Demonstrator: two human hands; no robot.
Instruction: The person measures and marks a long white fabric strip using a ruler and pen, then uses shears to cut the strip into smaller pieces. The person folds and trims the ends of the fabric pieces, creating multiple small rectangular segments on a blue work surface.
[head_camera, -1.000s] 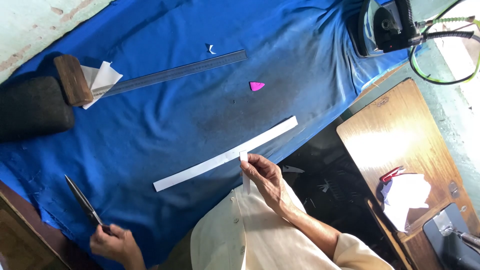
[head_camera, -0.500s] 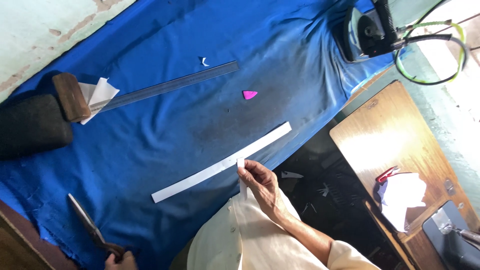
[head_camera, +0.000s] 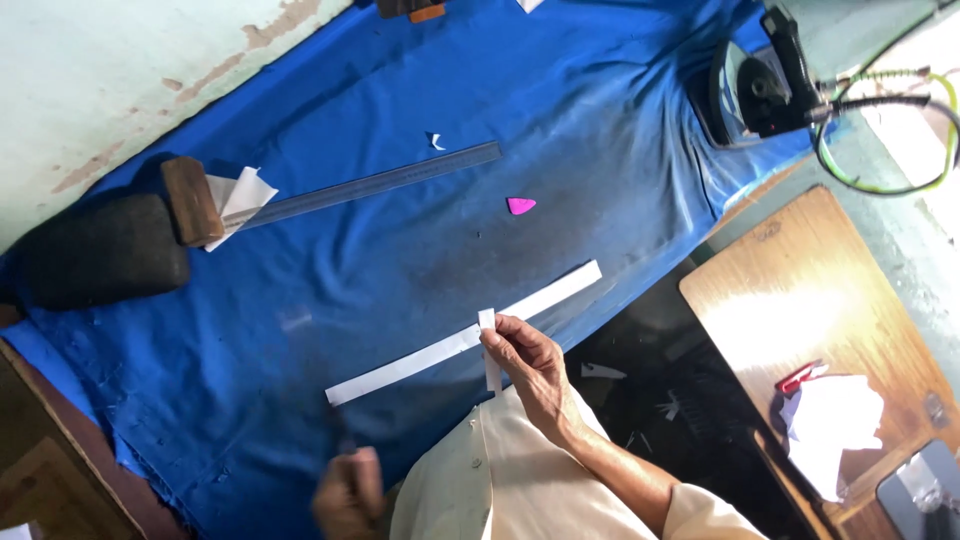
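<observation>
The right hand (head_camera: 528, 362) pinches a short white strip (head_camera: 490, 350) in closed fingers (head_camera: 497, 335), just above the long white strip (head_camera: 462, 343) lying across the blue cloth (head_camera: 400, 250) on the desk. Down near the edge, the left hand (head_camera: 348, 497) is blurred; whether its fingers grip anything, nobody can tell. Farther off lie a steel ruler (head_camera: 370, 187) and pink chalk (head_camera: 519, 206).

Blue cloth-covered table (head_camera: 620, 90) carries a steel ruler (head_camera: 365, 187), long white strip (head_camera: 450, 345), pink chalk (head_camera: 520, 206), iron (head_camera: 765, 85).
</observation>
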